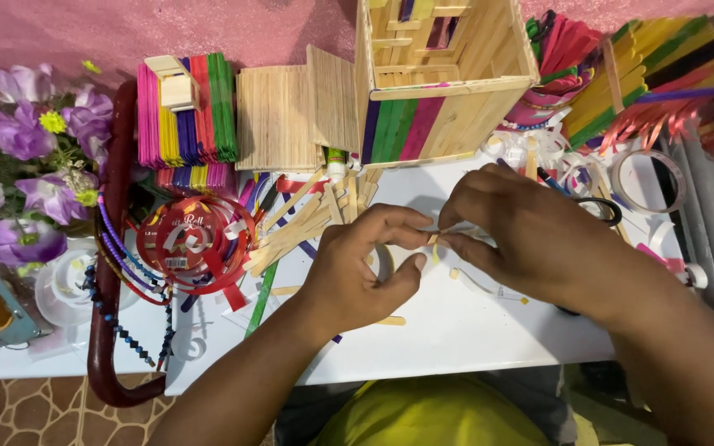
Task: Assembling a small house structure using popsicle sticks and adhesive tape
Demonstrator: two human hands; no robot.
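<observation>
We pinch a small, thin piece of pale wooden stick [434,239] between our two hands, right over the middle of the white tabletop [456,330]. Our left hand [365,268] closes its grip on the piece with thumb and forefinger, the other fingers curled under. Our right hand [514,231] meets it from the other side, its fingertips [449,241] shut on the same little piece, so both grips touch almost tip to tip. What else may be held between them is too small to tell.

Just beside our left hand lies a loose heap of plain wooden craft sticks [299,227], fanned out on the tabletop. Left of that heap sits a red ribbon spool with curling red and white ribbon [192,244]. Beyond our hands stands a box-shaped house built of wooden craft sticks [448,83], with purple, green and pink sticks in its front wall. Next to it lies a flat panel of glued plain sticks [274,116], and further left a stack of dyed sticks in pink, yellow, purple, red and green [188,111]. At the far left, purple artificial flowers [26,165] lean over the edge. To the right of our right hand lies a clear tape roll [648,180], with bundles of coloured sticks [646,74] behind it.
</observation>
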